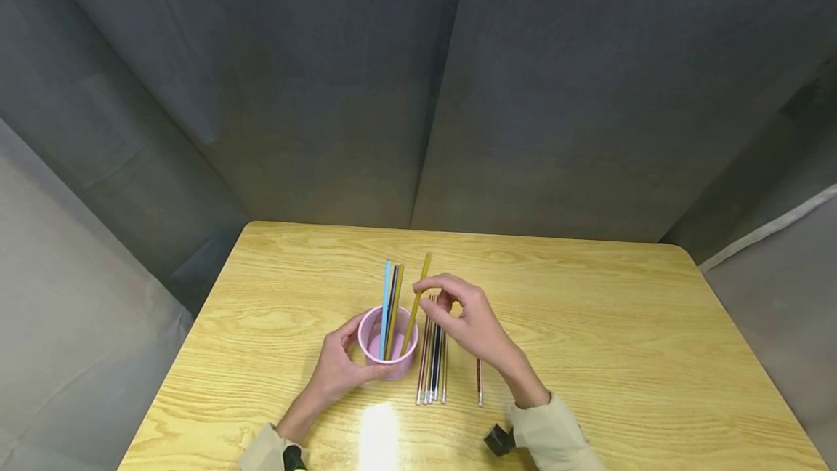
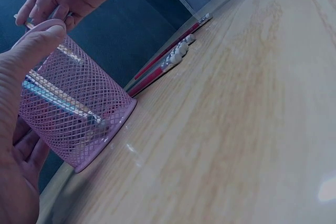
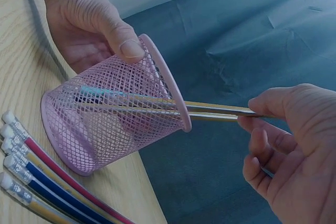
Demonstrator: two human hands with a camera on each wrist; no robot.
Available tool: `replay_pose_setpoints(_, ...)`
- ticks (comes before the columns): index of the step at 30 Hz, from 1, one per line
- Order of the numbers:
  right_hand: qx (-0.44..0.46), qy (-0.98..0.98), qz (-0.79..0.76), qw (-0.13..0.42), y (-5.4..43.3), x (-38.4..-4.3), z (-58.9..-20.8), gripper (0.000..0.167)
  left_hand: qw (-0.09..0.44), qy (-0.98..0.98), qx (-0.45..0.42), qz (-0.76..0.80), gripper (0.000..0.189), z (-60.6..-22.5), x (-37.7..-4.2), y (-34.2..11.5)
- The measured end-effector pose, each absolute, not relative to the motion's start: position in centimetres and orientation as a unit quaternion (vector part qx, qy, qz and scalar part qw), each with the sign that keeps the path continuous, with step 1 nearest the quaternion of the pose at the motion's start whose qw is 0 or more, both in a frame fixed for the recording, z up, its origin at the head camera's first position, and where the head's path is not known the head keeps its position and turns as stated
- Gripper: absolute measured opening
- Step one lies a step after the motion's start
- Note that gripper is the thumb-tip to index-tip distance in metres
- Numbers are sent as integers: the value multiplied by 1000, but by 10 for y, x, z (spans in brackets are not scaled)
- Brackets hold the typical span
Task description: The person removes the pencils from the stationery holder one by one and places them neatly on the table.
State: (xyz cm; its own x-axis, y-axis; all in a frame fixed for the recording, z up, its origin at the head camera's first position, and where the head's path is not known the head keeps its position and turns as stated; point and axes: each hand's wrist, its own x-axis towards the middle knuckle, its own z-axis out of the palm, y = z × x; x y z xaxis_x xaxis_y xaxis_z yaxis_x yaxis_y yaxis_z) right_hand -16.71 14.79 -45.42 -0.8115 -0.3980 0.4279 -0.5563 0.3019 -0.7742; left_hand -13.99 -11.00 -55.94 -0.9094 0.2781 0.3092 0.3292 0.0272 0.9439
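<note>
My left hand [image 1: 335, 371] holds a pink mesh pencil cup [image 1: 400, 371] around its side, thumb along the near rim in the head view. The cup stands on the table with a light blue pencil [image 1: 385, 296], a yellow pencil [image 1: 395, 311] and a dark one leaning inside. My right hand [image 1: 469, 317] pinches another yellow pencil [image 1: 410, 325] between thumb and forefinger; its lower end is inside the cup. In the right wrist view, the thumb [image 3: 270, 102] overlaps the upper part of the pencils.
Several pencils [image 1: 431, 373] with white erasers lie in a row right of the cup, partly under my right hand. A single red pencil [image 1: 480, 384] lies farther right. A dark curtain [image 1: 327, 93] hangs behind the wooden table [image 1: 621, 325].
</note>
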Motion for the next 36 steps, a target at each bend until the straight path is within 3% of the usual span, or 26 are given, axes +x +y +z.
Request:
replay_pose_setpoints(19, 314, -773, 522, 177, 156, -172, -449, 28, 23, -716, -214, -665, 89, -560, -140, -110)
replay_pose_setpoints(36, 275, -739, 590, 171, 170, -172, -440, 23, 31, -717, -220, -660, 88, -561, -141, -110)
